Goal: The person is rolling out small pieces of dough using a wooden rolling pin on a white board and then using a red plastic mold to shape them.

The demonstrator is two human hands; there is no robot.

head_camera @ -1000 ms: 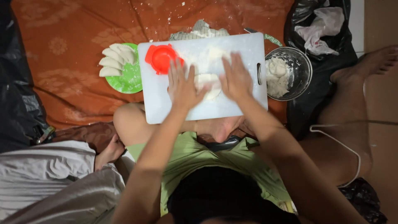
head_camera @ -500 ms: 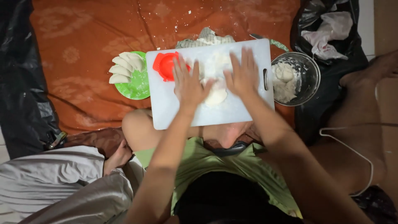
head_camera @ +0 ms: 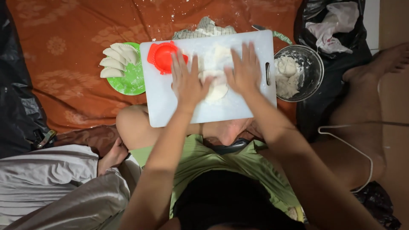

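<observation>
An orange patterned cloth (head_camera: 76, 85) covers the floor. On it lie a green plate (head_camera: 130, 81) of dumplings, a steel bowl (head_camera: 313, 68), and black bags (head_camera: 17, 106) at both sides.

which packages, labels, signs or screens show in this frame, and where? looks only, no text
No signs or screens in view.
Black plastic bag: top right, past the metal bowl, crumpled, dark and glossy.
White plastic bag: lying on the black one, crumpled, with a small red printed patch.
Black plastic sheet or bag: left edge, beside the orange cloth, dark and creased.
</observation>
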